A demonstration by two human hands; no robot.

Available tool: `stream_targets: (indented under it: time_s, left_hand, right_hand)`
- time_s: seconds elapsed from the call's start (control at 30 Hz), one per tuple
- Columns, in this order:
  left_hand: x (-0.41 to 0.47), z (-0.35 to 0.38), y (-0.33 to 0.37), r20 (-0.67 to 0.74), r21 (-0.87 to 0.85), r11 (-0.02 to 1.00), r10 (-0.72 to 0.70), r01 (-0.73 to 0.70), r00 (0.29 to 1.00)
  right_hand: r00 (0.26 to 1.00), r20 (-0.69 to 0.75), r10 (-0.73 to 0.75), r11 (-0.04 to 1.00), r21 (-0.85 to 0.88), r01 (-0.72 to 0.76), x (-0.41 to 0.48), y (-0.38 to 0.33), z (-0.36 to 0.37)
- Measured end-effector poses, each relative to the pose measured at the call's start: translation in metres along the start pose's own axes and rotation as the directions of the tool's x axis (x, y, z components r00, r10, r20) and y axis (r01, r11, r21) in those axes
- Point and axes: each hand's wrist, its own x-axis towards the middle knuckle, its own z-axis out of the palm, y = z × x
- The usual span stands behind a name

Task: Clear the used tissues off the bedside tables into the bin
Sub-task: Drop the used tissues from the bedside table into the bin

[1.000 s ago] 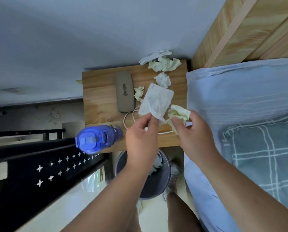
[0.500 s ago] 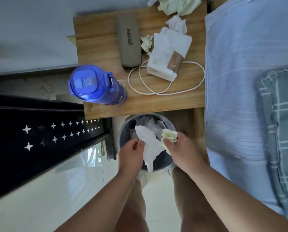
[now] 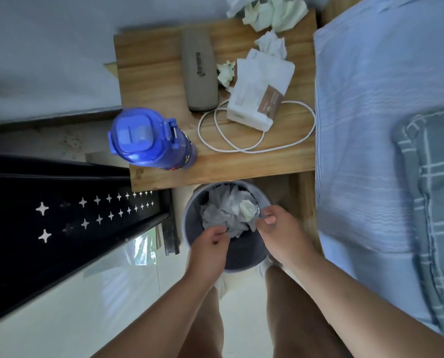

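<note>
A grey bin (image 3: 189, 228) stands on the floor in front of the wooden bedside table (image 3: 158, 60). Inside it lie crumpled white tissue (image 3: 223, 211) and a yellowish tissue (image 3: 249, 209). My left hand (image 3: 210, 248) hovers over the bin's near rim, fingers curled together with nothing in them. My right hand (image 3: 280, 235) is above the right rim, fingers loosely apart, clear of the yellowish tissue. On the table remain a pile of used tissues (image 3: 272, 11) at the back, a white wad (image 3: 271, 43) and a small yellowish wad (image 3: 226, 72).
Also on the table: a tissue pack (image 3: 259, 94), a grey case (image 3: 200, 73), a coiled white cable (image 3: 257, 148) and a blue bottle (image 3: 148, 138) at the front left corner. A bed (image 3: 370, 112) with a checked pillow (image 3: 435, 202) lies right; a black metal frame (image 3: 60, 215) left.
Both hands carried the white and yellowish tissues from the table down over the bin. The tissues have left my fingers and now lie inside the bin.
</note>
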Motion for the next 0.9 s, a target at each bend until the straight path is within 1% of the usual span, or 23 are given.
stream_targets:
  time_s: [0.07, 0.17, 0.3, 0.37, 0.43, 0.5, 0.6, 0.67, 0.73, 0.8, 0.9]
  left_hand:
    - [-0.007, 0.003, 0.021, -0.005, 0.002, 0.997, 0.076, -0.076, 0.997]
    - [-0.016, 0.008, 0.067, -0.082, -0.046, 0.987, 0.15, -0.154, 0.985]
    - [-0.018, 0.008, 0.136, -0.19, -0.249, 0.952, 0.131, -0.177, 0.973]
    - [-0.017, 0.006, 0.169, -0.238, -0.31, 0.926, 0.144, -0.215, 0.961]
    - [-0.014, 0.001, 0.197, -0.294, -0.343, 0.905, 0.152, -0.252, 0.944]
    - [-0.006, -0.005, 0.222, -0.364, -0.314, 0.907, 0.157, -0.28, 0.918]
    - [0.009, -0.015, 0.252, -0.454, -0.21, 0.915, 0.221, -0.345, 0.863]
    - [0.018, -0.018, 0.269, -0.463, -0.187, 0.923, 0.219, -0.336, 0.859]
    - [0.028, -0.02, 0.285, -0.451, -0.145, 0.945, 0.2, -0.292, 0.87]
    - [0.036, -0.023, 0.299, -0.441, -0.102, 0.957, 0.201, -0.272, 0.875]
    - [0.05, -0.024, 0.311, -0.453, 0.015, 0.959, 0.26, -0.284, 0.853]
  right_hand:
    - [0.998, -0.033, -0.055, 0.998, 0.001, 0.055, 0.0, -0.016, -0.022]
    - [0.983, -0.14, -0.123, 0.992, -0.001, 0.124, 0.002, -0.045, -0.058]
    - [0.956, -0.233, -0.181, 0.975, 0.082, 0.205, 0.011, -0.086, -0.106]
    - [0.941, -0.266, -0.212, 0.96, 0.122, 0.251, 0.023, -0.11, -0.129]
    - [0.925, -0.298, -0.237, 0.952, 0.12, 0.283, 0.037, -0.134, -0.15]
    - [0.895, -0.335, -0.294, 0.942, 0.058, 0.331, 0.052, -0.155, -0.167]
    - [0.842, -0.378, -0.385, 0.921, -0.095, 0.378, 0.074, -0.181, -0.183]
    - [0.845, -0.372, -0.384, 0.923, -0.119, 0.366, 0.09, -0.193, -0.189]
    - [0.864, -0.355, -0.357, 0.934, -0.14, 0.329, 0.104, -0.201, -0.194]
    - [0.868, -0.33, -0.371, 0.927, -0.178, 0.329, 0.116, -0.206, -0.196]
    - [0.868, -0.291, -0.404, 0.911, -0.215, 0.352, 0.132, -0.21, -0.198]
